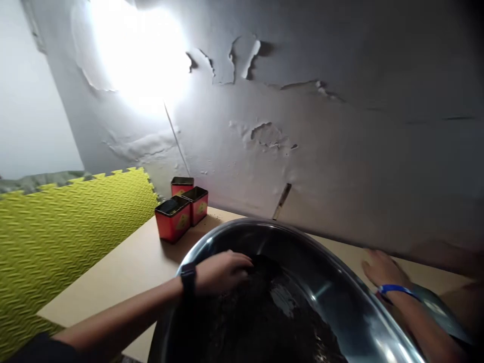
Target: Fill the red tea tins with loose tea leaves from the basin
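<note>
A large shiny metal basin (333,262) fills the lower middle of the head view, with dark soil (242,317) in it. My left hand (225,272), a dark band on its wrist, is inside the basin over the soil. Its fingers are loosely bent and a little blurred, with no object visible in them. My right hand (385,269), wearing a blue wristband, is outside the basin's right rim, low by the wall. Its fingers look spread and hold nothing visible. Beside its forearm lies a greenish, blurred item (438,307), partly hidden.
Three red square containers (174,222) with dark rims stand on the pale tabletop (132,267), left of the basin. A narrow tool with a dark end (283,200) leans on the wall behind. Yellow foam mat (75,227) borders the left. The wall has peeling paint and a bright light.
</note>
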`<state>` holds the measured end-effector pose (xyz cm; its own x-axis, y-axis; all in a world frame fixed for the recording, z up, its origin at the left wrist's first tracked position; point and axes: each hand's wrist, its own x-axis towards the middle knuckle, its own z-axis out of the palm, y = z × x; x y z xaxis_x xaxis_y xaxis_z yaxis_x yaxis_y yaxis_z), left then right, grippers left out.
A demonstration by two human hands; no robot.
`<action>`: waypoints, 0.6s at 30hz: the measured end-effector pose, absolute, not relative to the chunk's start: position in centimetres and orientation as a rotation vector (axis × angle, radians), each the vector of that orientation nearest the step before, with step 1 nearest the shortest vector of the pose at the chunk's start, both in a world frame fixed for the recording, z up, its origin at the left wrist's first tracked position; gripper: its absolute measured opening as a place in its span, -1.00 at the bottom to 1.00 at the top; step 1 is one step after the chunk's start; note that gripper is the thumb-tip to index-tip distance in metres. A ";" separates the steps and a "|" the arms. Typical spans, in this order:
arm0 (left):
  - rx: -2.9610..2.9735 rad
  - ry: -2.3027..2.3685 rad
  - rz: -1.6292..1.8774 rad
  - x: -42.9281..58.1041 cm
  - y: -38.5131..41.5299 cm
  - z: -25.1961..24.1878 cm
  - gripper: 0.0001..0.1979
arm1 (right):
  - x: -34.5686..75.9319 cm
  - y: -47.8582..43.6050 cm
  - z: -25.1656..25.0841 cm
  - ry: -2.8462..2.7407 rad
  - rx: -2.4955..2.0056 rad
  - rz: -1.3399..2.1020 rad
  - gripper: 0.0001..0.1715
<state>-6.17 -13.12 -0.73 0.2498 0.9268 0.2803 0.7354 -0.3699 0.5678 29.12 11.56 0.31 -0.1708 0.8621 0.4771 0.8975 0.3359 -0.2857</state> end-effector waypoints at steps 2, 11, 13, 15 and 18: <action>1.967 1.928 1.111 -12.3 -15.3 -1.6 -0.69 | 22.9 10.6 0.6 -2.176 -1.437 -0.002 -0.73; 1.607 2.672 1.198 -30.9 -15.6 -8.1 -0.54 | -11.6 -1.9 -0.4 -2.840 -0.293 -0.141 -0.52; 1.577 2.617 1.196 -32.3 -14.9 -9.1 -0.49 | -16.5 -2.8 -1.3 -2.844 -0.235 -0.215 -0.35; 1.575 2.530 1.234 -33.2 -14.4 -9.8 -0.50 | -20.3 -2.9 -2.2 -2.839 -0.220 -0.299 -0.47; 1.545 2.470 1.364 -33.9 -14.7 -10.4 -0.62 | -23.5 -2.9 -2.9 -2.867 -0.162 -0.412 -0.71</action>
<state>-33.86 -14.72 -10.42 -0.5365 0.7043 0.4649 0.7686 0.1803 0.6139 -23.53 -2.85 -2.91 -0.9651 0.0747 0.2509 0.1423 0.9542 0.2632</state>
